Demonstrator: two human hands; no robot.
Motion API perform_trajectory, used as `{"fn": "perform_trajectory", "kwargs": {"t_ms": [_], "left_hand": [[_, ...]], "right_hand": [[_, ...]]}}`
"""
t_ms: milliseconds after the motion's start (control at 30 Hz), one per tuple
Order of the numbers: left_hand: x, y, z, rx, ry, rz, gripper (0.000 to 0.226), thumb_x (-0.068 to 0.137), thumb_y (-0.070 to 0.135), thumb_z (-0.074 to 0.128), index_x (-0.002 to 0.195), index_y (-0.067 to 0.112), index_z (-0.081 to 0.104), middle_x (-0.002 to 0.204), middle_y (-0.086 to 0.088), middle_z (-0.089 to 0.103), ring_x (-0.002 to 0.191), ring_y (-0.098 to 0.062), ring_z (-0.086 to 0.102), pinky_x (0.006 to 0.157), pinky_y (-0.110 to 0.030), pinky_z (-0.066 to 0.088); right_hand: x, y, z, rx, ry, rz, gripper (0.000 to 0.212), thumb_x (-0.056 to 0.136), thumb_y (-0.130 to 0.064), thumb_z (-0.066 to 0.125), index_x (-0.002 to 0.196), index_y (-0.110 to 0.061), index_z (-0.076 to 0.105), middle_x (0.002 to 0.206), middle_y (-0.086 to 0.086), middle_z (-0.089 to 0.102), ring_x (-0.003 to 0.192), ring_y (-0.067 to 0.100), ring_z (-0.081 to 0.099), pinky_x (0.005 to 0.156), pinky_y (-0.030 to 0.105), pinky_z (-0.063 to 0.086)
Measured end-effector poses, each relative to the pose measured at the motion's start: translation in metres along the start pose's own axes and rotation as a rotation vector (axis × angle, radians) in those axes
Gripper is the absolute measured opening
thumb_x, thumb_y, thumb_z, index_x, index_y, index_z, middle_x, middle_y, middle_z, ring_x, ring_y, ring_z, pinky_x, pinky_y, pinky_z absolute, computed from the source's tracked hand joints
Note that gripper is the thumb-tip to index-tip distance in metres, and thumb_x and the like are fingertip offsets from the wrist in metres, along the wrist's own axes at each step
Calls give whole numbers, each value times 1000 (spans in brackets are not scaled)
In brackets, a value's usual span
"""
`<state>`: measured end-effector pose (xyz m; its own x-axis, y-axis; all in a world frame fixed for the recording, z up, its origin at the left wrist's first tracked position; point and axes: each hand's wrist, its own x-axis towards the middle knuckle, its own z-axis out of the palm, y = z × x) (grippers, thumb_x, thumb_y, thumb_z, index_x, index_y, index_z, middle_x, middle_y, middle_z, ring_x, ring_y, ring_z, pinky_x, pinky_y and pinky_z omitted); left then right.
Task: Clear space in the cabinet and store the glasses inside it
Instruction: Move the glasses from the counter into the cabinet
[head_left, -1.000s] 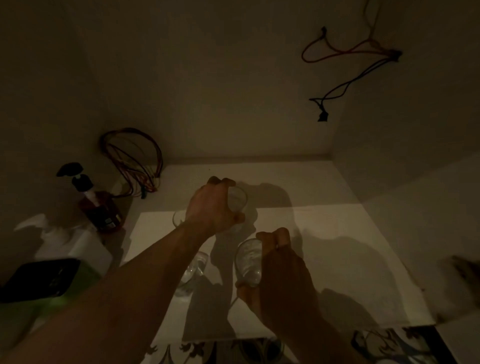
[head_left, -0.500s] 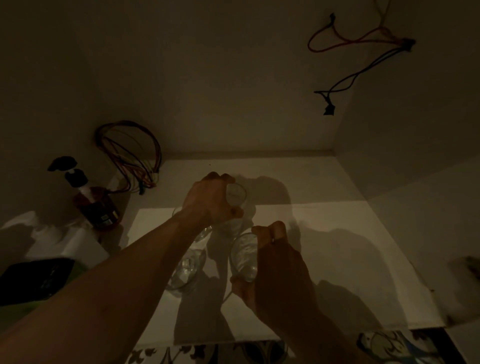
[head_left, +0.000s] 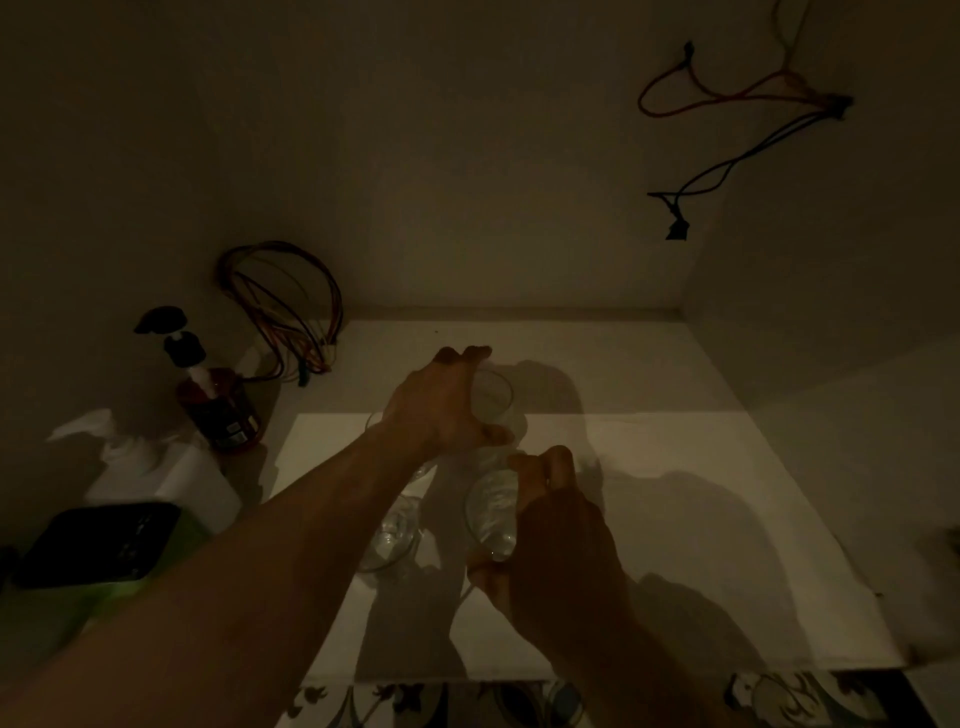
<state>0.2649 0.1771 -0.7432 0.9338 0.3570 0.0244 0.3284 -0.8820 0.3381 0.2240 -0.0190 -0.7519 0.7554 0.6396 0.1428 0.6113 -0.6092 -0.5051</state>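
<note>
Head view, left hand (head_left: 441, 405) fingers wrapped round rear glass (head_left: 493, 397), right hand (head_left: 556, 540) gripping front glass (head_left: 491, 519)

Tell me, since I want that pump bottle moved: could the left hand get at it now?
Probably not yet: the left hand grips a glass. The pump bottle stands unobstructed to its left.

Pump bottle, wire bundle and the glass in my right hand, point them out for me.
Pump bottle (head_left: 221, 410), head view, on its dark red body.
Wire bundle (head_left: 283, 306), head view, on the looped wires.
Glass (head_left: 491, 514), head view, on its side wall beside the right hand (head_left: 558, 545).
</note>
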Motion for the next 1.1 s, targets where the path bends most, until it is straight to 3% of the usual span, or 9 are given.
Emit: {"fn": "perform_trajectory", "kwargs": {"t_ms": [167, 300, 467, 633, 733, 867, 1000, 1100], "left_hand": [[-24, -17, -9, -118, 123, 30, 114, 60, 73, 74, 153, 39, 18, 151, -3, 35, 127, -24, 50, 93, -36, 48], [-52, -34, -9, -145, 215, 34, 96, 73, 75, 61, 152, 41, 19, 151, 5, 36, 129, -17, 47, 95, -32, 44], [-73, -44, -18, -98, 302, 61, 77, 88, 69, 48, 152, 31, 28, 154, 3, 38, 137, -16, 40, 106, -34, 37], [-79, -42, -26, -77, 314, 42, 66, 96, 61, 39, 152, 28, 31, 155, 2, 38, 138, -17, 38, 110, -37, 35], [-81, -42, -27, -77, 303, 28, 64, 97, 60, 34, 152, 29, 30, 155, 2, 37, 139, -17, 36, 111, -36, 34], [-82, -39, -24, -79, 285, 20, 64, 96, 62, 32, 153, 30, 28, 156, 2, 35, 139, -16, 36, 110, -34, 32], [-84, -39, -21, -83, 261, 1, 66, 95, 66, 29, 152, 34, 26, 157, 3, 34, 129, -20, 48, 107, -35, 32], [-84, -42, -18, -71, 261, 3, 65, 96, 65, 29, 152, 34, 27, 156, 3, 35, 135, -18, 42, 106, -35, 33]], "right_hand": [[-1, -9, 10, 25, 6, -15, 87, 65, -38, 85, 138, -19, 40, 125, -4, 36, 103, 18, 57, 83, 31, 57], [1, -18, 14, 14, -15, -28, 83, 69, -38, 83, 137, -17, 41, 126, -2, 36, 101, 18, 57, 82, 30, 57], [4, -27, 18, -18, 6, -49, 72, 72, -43, 76, 131, -18, 45, 123, -1, 40, 101, 14, 53, 83, 25, 54], [7, -32, 23, 23, 12, -9, 81, 72, -46, 80, 137, -16, 43, 127, 0, 39, 104, 18, 58, 88, 30, 55], [9, -32, 25, -27, 19, -40, 75, 74, -51, 73, 135, -17, 46, 126, -2, 42, 108, 13, 53, 87, 25, 53], [9, -28, 23, 12, 39, -14, 73, 71, -45, 80, 130, -16, 48, 122, 0, 41, 101, 16, 57, 87, 27, 55], [10, -25, 24, 10, 13, -29, 68, 72, -45, 77, 129, -19, 48, 123, -3, 41, 104, 12, 53, 87, 25, 54], [11, -24, 25, -27, 3, -57, 62, 77, -51, 69, 128, -22, 49, 123, -5, 44, 107, 8, 47, 86, 20, 51]]}}
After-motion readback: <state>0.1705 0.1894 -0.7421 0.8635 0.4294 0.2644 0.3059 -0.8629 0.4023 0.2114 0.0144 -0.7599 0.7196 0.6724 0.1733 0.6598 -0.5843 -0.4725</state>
